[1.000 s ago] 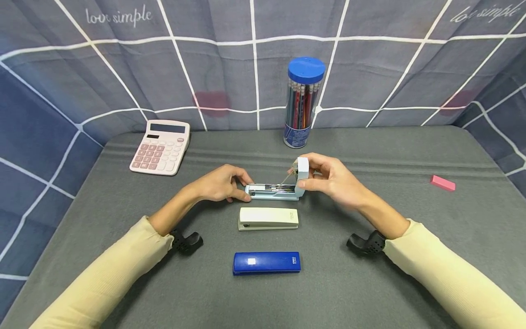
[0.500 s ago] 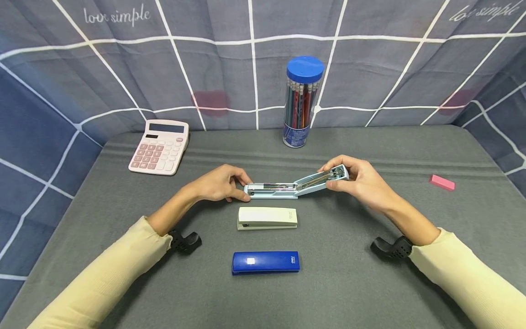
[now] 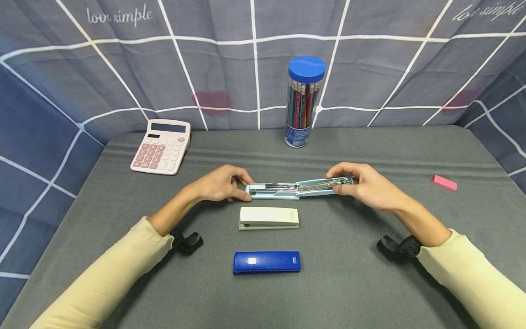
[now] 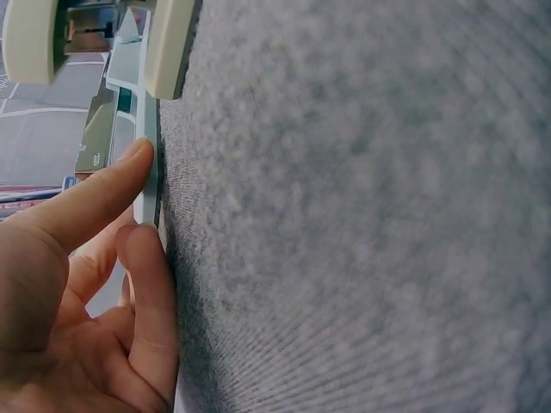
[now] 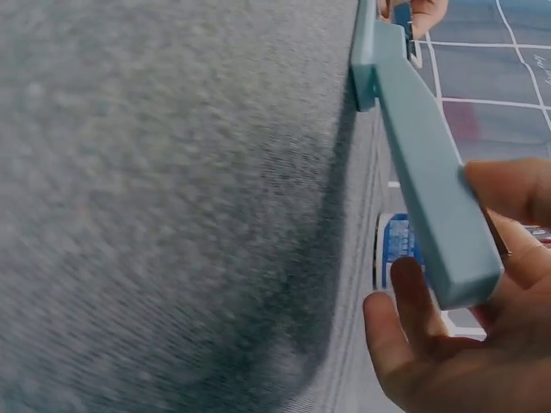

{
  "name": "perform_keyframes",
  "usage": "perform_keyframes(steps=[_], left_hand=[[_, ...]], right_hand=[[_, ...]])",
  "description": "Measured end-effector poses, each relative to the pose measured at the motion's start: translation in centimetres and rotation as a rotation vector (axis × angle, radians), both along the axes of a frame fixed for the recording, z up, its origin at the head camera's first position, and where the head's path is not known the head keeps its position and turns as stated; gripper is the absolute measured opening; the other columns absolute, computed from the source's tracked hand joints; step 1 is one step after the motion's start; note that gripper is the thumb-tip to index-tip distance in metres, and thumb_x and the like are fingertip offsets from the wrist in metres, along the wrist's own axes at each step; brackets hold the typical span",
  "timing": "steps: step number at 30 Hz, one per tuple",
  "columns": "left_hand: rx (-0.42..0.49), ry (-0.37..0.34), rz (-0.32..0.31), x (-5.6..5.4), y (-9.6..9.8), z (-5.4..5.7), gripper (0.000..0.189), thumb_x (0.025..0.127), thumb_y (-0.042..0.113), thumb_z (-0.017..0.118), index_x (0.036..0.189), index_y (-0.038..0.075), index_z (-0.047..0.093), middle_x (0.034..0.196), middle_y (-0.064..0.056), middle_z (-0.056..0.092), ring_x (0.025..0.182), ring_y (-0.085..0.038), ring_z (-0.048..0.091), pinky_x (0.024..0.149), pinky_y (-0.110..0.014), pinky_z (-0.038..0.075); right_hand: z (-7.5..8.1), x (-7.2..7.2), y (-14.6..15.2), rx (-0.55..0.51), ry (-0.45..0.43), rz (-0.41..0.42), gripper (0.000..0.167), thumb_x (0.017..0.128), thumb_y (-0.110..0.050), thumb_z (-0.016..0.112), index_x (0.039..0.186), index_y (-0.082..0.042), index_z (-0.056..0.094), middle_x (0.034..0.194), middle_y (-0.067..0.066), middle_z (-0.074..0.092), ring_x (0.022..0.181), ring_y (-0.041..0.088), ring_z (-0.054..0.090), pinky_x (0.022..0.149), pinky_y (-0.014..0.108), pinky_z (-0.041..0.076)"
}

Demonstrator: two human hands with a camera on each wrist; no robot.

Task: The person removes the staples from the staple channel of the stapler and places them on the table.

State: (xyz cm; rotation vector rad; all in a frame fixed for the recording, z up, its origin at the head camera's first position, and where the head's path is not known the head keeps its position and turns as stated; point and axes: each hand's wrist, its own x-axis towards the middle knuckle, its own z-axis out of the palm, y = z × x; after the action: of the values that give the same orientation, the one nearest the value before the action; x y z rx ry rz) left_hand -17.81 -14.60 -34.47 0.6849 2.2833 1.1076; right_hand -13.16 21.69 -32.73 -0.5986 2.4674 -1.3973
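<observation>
A light blue stapler lies on the grey table, swung wide so that its top arm stretches out to the right of its base, tilted slightly up. My left hand pinches the left end of the base between thumb and fingers. With my right hand I hold the far end of the top arm, thumb on the near side. A cream stapler lies just in front of the light blue one, and a dark blue stapler lies nearer to me. Both of these are folded down.
A pink calculator sits at the back left. Behind the light blue stapler stands a clear tub of pencils with a blue lid. A pink eraser lies at the right. A grey checked cloth hangs along the table's back.
My right hand has swung the stapler's top arm from upright over to the right and down, nearly flat. My left hand has stayed on the base.
</observation>
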Motion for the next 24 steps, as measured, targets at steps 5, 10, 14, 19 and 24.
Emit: perform_keyframes(steps=[5, 10, 14, 19, 24], left_hand=[[-0.001, 0.011, 0.001, 0.1, 0.0, 0.0, 0.033, 0.081, 0.008, 0.081, 0.110, -0.001, 0.068, 0.098, -0.009, 0.065, 0.064, -0.016, 0.056, 0.055, -0.029, 0.053], [-0.005, 0.016, -0.004, 0.0, 0.0, 0.0, 0.033, 0.082, 0.009, 0.081, 0.111, -0.001, 0.068, 0.099, -0.009, 0.064, 0.063, -0.016, 0.056, 0.055, -0.030, 0.054], [-0.007, 0.011, -0.004, 0.0, -0.1, 0.0, 0.033, 0.082, 0.009, 0.081, 0.111, 0.000, 0.068, 0.099, -0.010, 0.064, 0.064, -0.016, 0.056, 0.056, -0.031, 0.054], [-0.006, 0.009, -0.005, -0.1, -0.1, -0.1, 0.033, 0.082, 0.009, 0.081, 0.110, 0.000, 0.068, 0.099, -0.010, 0.064, 0.064, -0.016, 0.056, 0.056, -0.031, 0.054], [0.000, 0.013, -0.012, -0.1, 0.0, -0.1, 0.032, 0.082, 0.010, 0.081, 0.110, 0.000, 0.068, 0.099, -0.010, 0.064, 0.063, -0.016, 0.055, 0.056, -0.031, 0.054]], right_hand=[[0.4, -0.2, 0.0, 0.042, 0.021, 0.033, 0.021, 0.091, 0.000, 0.065, 0.112, -0.005, 0.066, 0.106, 0.009, 0.068, 0.091, 0.017, 0.057, 0.074, 0.025, 0.044], [1.0, -0.4, -0.2, 0.094, 0.035, 0.059, 0.021, 0.091, 0.002, 0.064, 0.111, -0.005, 0.066, 0.105, 0.008, 0.067, 0.093, 0.020, 0.057, 0.078, 0.025, 0.044], [1.6, -0.5, -1.1, 0.132, 0.069, 0.069, 0.023, 0.089, 0.005, 0.062, 0.110, -0.002, 0.066, 0.106, 0.008, 0.067, 0.095, 0.021, 0.058, 0.079, 0.026, 0.045], [2.3, -0.5, -3.1, 0.153, 0.125, 0.038, 0.020, 0.091, -0.001, 0.064, 0.110, 0.000, 0.067, 0.110, 0.011, 0.066, 0.101, 0.026, 0.058, 0.085, 0.040, 0.045], [2.5, -0.9, -5.1, 0.138, 0.154, -0.003, 0.017, 0.092, -0.004, 0.065, 0.108, 0.001, 0.067, 0.112, 0.015, 0.066, 0.111, 0.028, 0.057, 0.094, 0.051, 0.043]])
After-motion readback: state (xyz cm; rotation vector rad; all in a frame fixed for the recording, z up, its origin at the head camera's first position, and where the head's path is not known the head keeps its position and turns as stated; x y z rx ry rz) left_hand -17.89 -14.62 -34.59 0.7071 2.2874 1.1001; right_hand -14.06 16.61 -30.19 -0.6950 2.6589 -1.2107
